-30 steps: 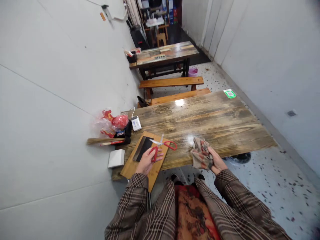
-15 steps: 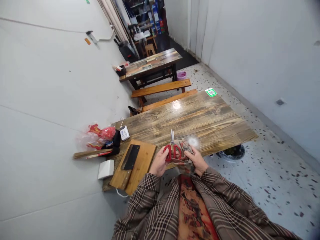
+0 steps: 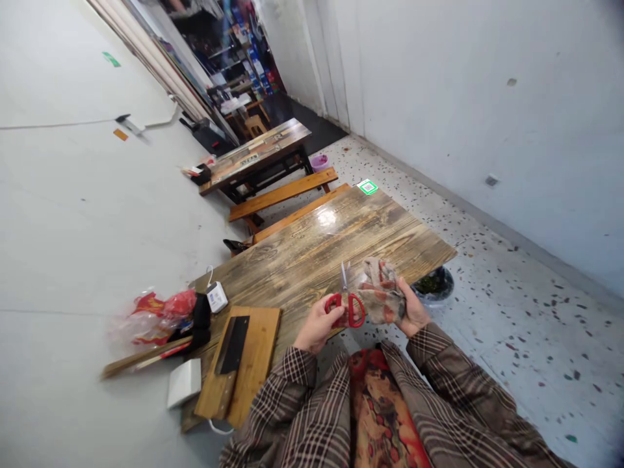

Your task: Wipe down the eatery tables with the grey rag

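Red scissors [image 3: 345, 288] are in the left hand [image 3: 314, 326], gripped by one loop. Just beside them, the right hand [image 3: 413, 312] holds a crumpled cloth [image 3: 379, 296]. Both are by the near edge of the counter [image 3: 312, 260]. Leftward, a big knife [image 3: 233, 344] lies on a board [image 3: 260, 348].

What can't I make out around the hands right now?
Head view: most fingers of the right hand, hidden behind the cloth.
Head view: part of the scissors, covered by the left hand.
Head view: print on the white device, too small.
Head view: upper plaid sleeves, cut off by the bottom edge.
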